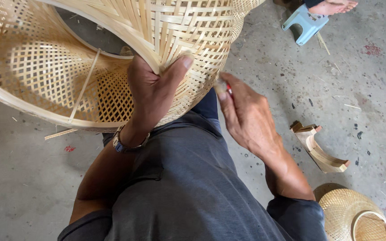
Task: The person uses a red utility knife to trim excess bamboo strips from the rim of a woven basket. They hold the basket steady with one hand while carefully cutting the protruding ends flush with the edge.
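A large woven bamboo basket (68, 67) lies tilted on my lap, its open mouth toward me. My left hand (153, 91) grips its rim, thumb pressed on the outer weave and fingers inside. My right hand (246, 114) is just right of the basket's side, fingers closed around a small red-tipped tool (228, 89) that points at the weave. A thin bamboo strip (84, 85) crosses the basket's opening.
A curved wooden piece (320, 149) lies on the concrete floor to my right. A smaller woven basket (354, 216) stands at the lower right. At the top right are a light blue plastic stool (307, 24) and another person's bare foot (333, 6). Bamboo slivers lie scattered.
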